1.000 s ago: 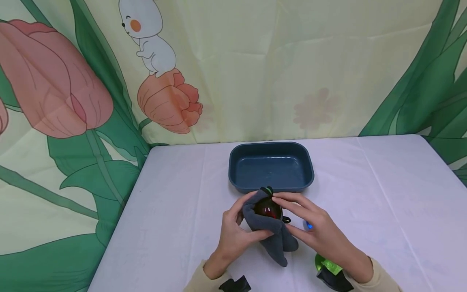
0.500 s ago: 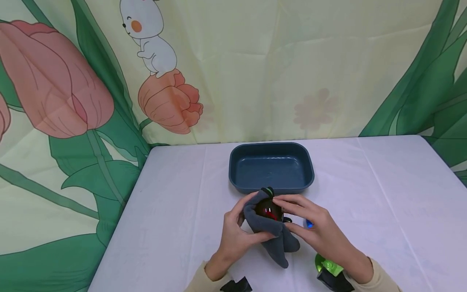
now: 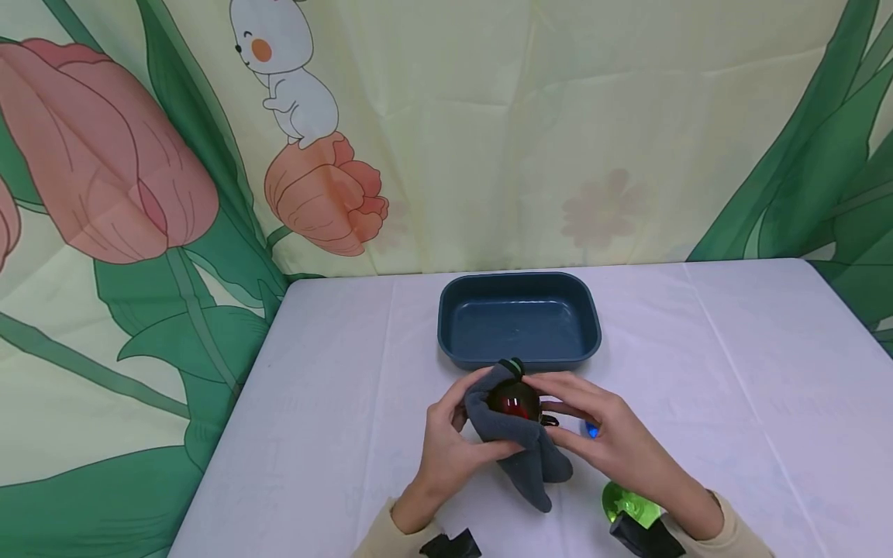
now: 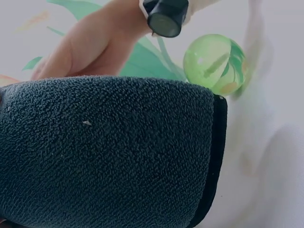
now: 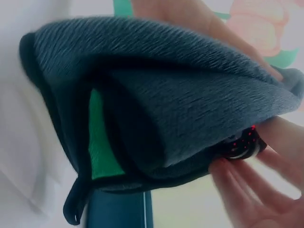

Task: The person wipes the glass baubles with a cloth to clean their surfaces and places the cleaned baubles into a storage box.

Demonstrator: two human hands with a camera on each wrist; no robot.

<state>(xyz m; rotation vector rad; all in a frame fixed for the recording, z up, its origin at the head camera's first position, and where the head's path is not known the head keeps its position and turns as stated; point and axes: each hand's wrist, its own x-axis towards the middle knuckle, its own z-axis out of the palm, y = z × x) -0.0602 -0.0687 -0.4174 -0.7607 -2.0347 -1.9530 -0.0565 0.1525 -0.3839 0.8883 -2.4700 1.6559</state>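
My left hand (image 3: 453, 442) grips a dark grey-blue towel (image 3: 533, 461), thumb in front and fingers behind. The folded towel wraps the left side and underside of a shiny dark red ball (image 3: 515, 400). From the other side my right hand (image 3: 603, 426) pinches the ball between its thumb below and fingers above. Both are held just in front of the blue basin. In the left wrist view the towel (image 4: 109, 147) hides most of the hand. The right wrist view shows the towel (image 5: 199, 104) folded over, its green patch showing, with the fingertips at its edge.
A dark blue basin (image 3: 519, 363) stands behind the hands on the white-covered table (image 3: 349, 387). A translucent green ball (image 3: 628, 504) lies near the right wrist. Something shiny blue (image 3: 591, 429) is mostly hidden behind the right hand. A printed curtain (image 3: 488, 155) hangs behind.
My right hand's fingers have shifted slightly on the ball, and its wrist has moved a little right, baring more of the green ball. The left hand and towel stay nearly still.
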